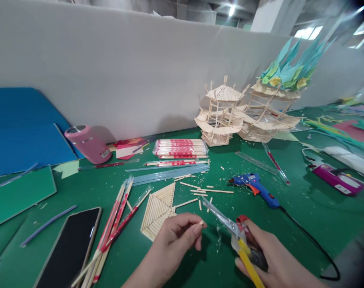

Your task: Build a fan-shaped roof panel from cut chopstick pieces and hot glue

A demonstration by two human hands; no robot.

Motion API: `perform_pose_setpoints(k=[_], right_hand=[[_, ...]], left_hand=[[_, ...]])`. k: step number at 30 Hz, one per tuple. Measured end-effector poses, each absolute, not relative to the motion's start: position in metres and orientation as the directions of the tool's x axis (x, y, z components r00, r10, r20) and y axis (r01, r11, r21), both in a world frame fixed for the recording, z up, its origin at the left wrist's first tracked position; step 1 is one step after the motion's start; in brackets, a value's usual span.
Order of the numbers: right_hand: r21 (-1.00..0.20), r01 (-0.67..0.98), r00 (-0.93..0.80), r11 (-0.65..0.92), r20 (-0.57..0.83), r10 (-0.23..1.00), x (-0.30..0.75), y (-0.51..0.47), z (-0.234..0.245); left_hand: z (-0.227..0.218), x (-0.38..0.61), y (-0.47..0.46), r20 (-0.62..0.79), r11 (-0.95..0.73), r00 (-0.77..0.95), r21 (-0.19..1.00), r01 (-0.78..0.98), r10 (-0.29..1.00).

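Note:
My left hand (182, 236) pinches a short bit of wooden stick (202, 223) between thumb and fingertips. Gripped in my right hand (268, 248) is a pair of shears (226, 223) with long silver blades and red and yellow handle parts; the blades point up and left, apart from the bit of stick. Partly behind my left hand lies a flat panel of glued wooden sticks (158, 210), its near right part hidden. Several loose cut sticks (214, 191) and small offcuts are scattered beyond my hands on the green tabletop (217, 268).
A blue glue gun (256, 188) trails a black cord on the right. Wrapped chopsticks (116, 224) and a phone (70, 248) lie left. Farther back are a chopstick bundle (180, 148), a pink bottle (88, 145), and stick-built pavilions (219, 130) by a grey partition (124, 72).

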State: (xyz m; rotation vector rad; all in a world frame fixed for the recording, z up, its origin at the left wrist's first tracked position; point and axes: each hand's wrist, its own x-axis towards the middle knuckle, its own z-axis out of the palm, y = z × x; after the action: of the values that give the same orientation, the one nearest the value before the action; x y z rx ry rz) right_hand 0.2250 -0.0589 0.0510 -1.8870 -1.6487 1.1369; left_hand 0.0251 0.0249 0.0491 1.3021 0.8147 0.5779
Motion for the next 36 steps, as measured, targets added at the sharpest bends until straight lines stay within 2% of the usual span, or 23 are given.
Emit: perform_pose_setpoints(k=[3, 10, 18, 25, 36], right_hand=[[-0.675, 0.691, 0.028, -0.260, -0.333, 0.942, 0.228, -0.061, 0.054], [-0.571, 0.789, 0.049, -0.225, -0.307, 0.951, 0.224, -0.063, 0.058], [-0.568, 0.799, 0.057, -0.197, -0.254, 0.965, 0.220, -0.062, 0.059], [-0.609, 0.777, 0.039, -0.157, -0.202, 0.979, 0.218, -0.062, 0.056], [-0.622, 0.737, 0.034, -0.264, -0.355, 0.934, 0.212, -0.060, 0.060]], left_hand=[[0.048, 0.025, 0.025, -0.202, 0.215, 0.600, 0.975, 0.052, 0.774], [0.050, 0.024, 0.025, -0.097, 0.101, 0.572, 0.995, 0.024, 0.814], [0.051, 0.027, 0.023, 0.012, 0.012, 0.504, 0.999, -0.045, 0.864], [0.052, 0.027, 0.021, 0.055, -0.058, 0.472, 0.998, -0.008, 0.880], [0.051, 0.027, 0.017, 0.139, -0.222, 0.429, 0.963, 0.150, 0.893]])
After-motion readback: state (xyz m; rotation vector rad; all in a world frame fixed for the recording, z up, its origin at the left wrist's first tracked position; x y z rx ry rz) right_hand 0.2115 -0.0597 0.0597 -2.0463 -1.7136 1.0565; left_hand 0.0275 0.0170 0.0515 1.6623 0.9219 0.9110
